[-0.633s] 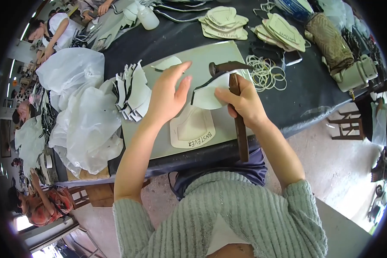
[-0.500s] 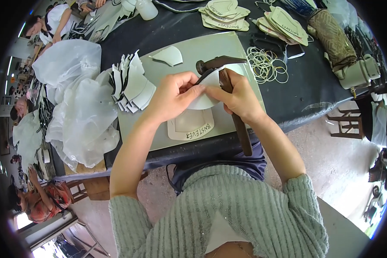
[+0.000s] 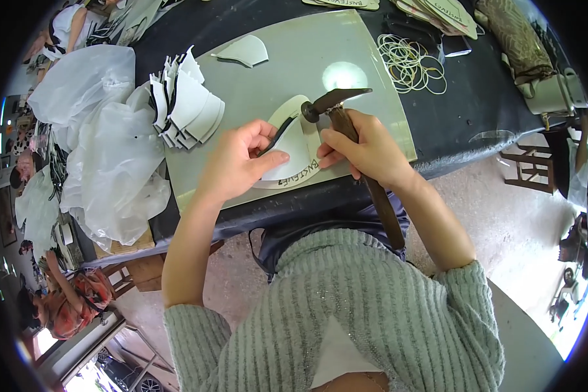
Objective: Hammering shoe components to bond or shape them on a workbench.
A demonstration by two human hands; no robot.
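Note:
My left hand [image 3: 242, 157] pinches a curved white piece [image 3: 291, 147] with a black folded edge. The piece lies low over a cream pattern card [image 3: 315, 140] with handwriting on it, near the board's front edge. In my right hand [image 3: 372, 147] is a hammer [image 3: 387, 212], gripped around its wooden handle below the dark metal head. Its head sits just right of the white piece, and the handle slants down toward my lap. My right fingertips are close to the card's right side. A fanned stack of similar white pieces [image 3: 193, 98] stands to the left.
A grey-green board [image 3: 294, 55] covers part of the black table, with one loose white piece [image 3: 248, 50] at its far left. Crumpled plastic bags [image 3: 111, 157] lie left. Rubber bands [image 3: 408, 65] and card patterns [image 3: 441, 16] are far right. Other people sit at left.
My right fingers have come off the white piece, keeping the hammer. My left hand has brought the piece down and left, over the pattern card. The view has shifted, so the table appears higher.

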